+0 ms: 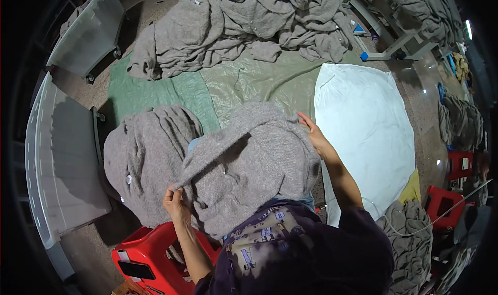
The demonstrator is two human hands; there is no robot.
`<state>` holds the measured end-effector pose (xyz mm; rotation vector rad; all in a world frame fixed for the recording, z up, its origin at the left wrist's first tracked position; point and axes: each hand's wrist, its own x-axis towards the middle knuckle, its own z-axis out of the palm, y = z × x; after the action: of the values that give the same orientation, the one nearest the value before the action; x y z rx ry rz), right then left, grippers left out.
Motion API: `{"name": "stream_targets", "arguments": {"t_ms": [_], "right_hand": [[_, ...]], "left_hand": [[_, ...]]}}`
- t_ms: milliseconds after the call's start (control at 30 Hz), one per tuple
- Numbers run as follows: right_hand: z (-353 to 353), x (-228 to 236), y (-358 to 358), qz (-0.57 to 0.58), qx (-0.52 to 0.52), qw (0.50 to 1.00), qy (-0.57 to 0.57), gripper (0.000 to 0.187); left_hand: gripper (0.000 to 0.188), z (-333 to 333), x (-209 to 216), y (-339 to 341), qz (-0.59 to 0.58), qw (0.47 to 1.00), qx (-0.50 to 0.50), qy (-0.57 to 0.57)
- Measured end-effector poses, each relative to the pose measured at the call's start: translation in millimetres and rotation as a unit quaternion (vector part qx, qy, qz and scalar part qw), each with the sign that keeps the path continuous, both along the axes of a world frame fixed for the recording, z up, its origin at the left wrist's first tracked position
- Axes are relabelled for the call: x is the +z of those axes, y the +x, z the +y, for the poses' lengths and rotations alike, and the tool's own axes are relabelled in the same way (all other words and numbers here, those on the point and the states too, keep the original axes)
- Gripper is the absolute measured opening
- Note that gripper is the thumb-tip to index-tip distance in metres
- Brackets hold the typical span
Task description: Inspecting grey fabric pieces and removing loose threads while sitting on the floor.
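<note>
A grey knitted garment [259, 162] lies spread over my lap, with one long folded edge running slantwise across it. My left hand [177, 200] pinches the near left end of that edge between thumb and fingers. At the far right side my right hand [313, 133] grips the garment's rim, its fingers partly hidden by the cloth. Close to my left hand, a heap of similar grey knitwear [148, 160] with small white tags sits to the left. The garment's lower part is bunched against my body.
A large pile of grey knits [249, 22] lies beyond on a green and tan sheet [171, 95]. A white sheet [365, 124] covers the floor at right. Wheeled white bins [67, 155] stand left. A red stool [148, 253] carrying a phone [136, 269] is near left.
</note>
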<state>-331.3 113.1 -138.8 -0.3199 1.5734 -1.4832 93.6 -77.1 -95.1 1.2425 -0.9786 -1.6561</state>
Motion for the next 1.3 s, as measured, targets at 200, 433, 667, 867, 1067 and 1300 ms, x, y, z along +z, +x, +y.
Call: {"name": "stream_targets", "arguments": {"t_ms": [200, 433, 667, 867, 1067, 1300], "right_hand": [[-18.4, -50.4, -45.7, 0.229, 0.098, 0.968, 0.001, 0.043], [15.9, 15.2, -69.5, 0.318, 0.017, 0.946, 0.065, 0.01], [13.0, 241.4, 85.6, -0.037, 0.255, 0.951, -0.173, 0.029], [-50.7, 191.4, 179.0, 0.183, 0.651, 0.683, -0.277, 0.02], [-77.9, 135.9, 190.8, 0.487, 0.288, 0.752, -0.338, 0.025], [-76.5, 131.5, 182.0, 0.56, 0.245, 0.749, -0.256, 0.03]], "left_hand": [[0.011, 0.1, 13.5, -13.4, 0.004, 0.998, 0.057, -0.024], [0.013, -1.5, 28.2, -14.1, 0.027, 0.986, 0.149, -0.074], [0.013, 19.1, 71.4, -60.6, -0.007, 0.994, -0.012, -0.111], [0.013, 39.6, 75.2, -86.4, -0.028, 0.986, -0.127, -0.101], [0.015, 48.7, 56.6, -61.8, 0.0, 0.99, -0.134, -0.033], [0.016, 50.8, 64.3, -73.0, 0.011, 0.992, -0.116, -0.056]]}}
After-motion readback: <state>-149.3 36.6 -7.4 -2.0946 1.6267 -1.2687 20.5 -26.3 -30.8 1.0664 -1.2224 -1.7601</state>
